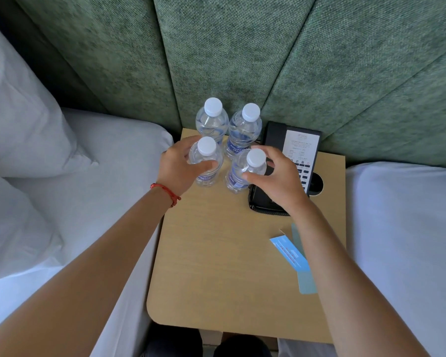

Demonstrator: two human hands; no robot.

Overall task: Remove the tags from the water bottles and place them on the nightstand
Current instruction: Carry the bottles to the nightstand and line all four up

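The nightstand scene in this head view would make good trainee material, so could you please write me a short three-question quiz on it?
1. How many water bottles stand on the nightstand?
2. True or false: the blue tags still hang on the bottle necks.
3. Which hand holds the front bottle nearer the telephone? A) left B) right C) neither

Key
1. Four, all capped and upright: the left hand holds the front left bottle, the right hand the front right bottle, and two back bottles stand behind.
2. False: they lie on the tabletop under the right forearm.
3. B
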